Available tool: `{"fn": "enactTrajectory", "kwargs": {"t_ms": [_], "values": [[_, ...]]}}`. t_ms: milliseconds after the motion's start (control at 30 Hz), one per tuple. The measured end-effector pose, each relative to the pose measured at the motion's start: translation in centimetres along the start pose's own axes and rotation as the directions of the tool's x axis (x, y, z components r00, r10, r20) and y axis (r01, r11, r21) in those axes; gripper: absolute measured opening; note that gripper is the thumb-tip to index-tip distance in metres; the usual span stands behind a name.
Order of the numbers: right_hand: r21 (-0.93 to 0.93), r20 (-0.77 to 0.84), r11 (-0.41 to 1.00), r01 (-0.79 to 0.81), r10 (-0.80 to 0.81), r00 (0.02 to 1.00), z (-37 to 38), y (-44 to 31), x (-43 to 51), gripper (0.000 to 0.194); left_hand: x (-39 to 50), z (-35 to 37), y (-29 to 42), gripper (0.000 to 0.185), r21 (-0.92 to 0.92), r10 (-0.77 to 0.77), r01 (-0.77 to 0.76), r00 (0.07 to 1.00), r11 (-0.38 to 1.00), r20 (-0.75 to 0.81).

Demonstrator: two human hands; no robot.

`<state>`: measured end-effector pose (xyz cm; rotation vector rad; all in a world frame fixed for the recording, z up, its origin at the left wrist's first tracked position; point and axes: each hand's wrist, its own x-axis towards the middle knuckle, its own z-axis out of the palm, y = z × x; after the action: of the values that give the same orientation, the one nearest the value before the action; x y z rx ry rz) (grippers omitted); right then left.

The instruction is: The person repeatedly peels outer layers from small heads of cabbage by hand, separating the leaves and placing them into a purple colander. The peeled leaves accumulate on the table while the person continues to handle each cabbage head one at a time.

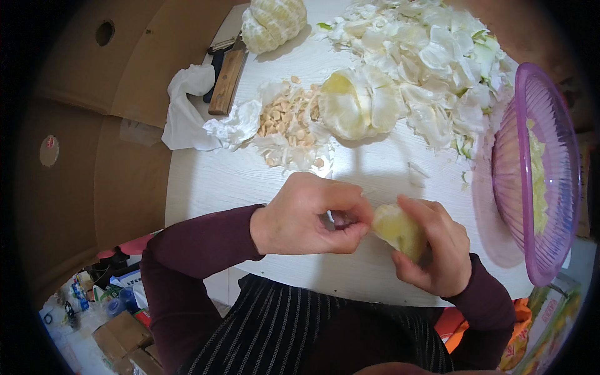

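My right hand [438, 246] holds a pale yellow pomelo segment [404, 232] between thumb and fingers. At the segment's left end, my left hand [318, 215] pinches thumb against forefinger; a thin bit of membrane seems to show there, though the pinch point is partly hidden. Beyond the hands lies a partly opened peeled pomelo [361, 103], touching a heap of pale seeds and membrane scraps [286, 122]. Another peeled pomelo [274, 23] sits at the far edge. A purple ribbed plastic bowl [511, 173] at the right holds pale yellow flesh [537, 178].
A large pile of white membrane and peel [436, 56] covers the table's far right. At the left are crumpled tissue [190, 108] and a wooden-handled knife [227, 82], beside a cardboard wall [131, 93]. Boxes [123, 333] stand on the floor at lower left.
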<state>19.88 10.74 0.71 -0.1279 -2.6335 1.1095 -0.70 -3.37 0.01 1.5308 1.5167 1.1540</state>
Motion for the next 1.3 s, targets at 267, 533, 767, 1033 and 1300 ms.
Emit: {"fn": "enactTrajectory", "kwargs": {"t_ms": [267,533,767,1033,1300], "values": [[0.050,0.081,0.972,-0.231,0.226,0.971,-1.1,-1.5,1.3,0.063,0.1,0.2,0.1,0.020,-0.188,-0.026,0.014,0.998,0.982,-0.059],[0.127,-0.143,0.990,-0.058,0.077,0.987,-1.0,-2.0,4.1,0.059,2.0,-1.8,2.6,0.025,-0.353,-0.077,0.018,0.985,0.935,-0.153],[0.211,-0.170,0.975,-0.064,0.101,0.980,-2.1,-3.3,5.1,0.062,3.7,-4.0,5.3,0.021,-0.252,-0.031,0.001,0.993,0.968,-0.114],[0.233,-0.116,0.971,-0.047,0.076,0.990,-2.5,-2.7,5.7,0.058,4.3,-4.6,4.8,0.020,-0.373,-0.077,0.047,0.995,0.927,-0.066],[0.006,-0.187,1.000,-0.016,0.017,0.982,-1.6,-1.2,6.0,0.057,4.9,-3.4,3.1,0.016,-0.460,-0.146,0.072,0.981,0.885,-0.126]]}}
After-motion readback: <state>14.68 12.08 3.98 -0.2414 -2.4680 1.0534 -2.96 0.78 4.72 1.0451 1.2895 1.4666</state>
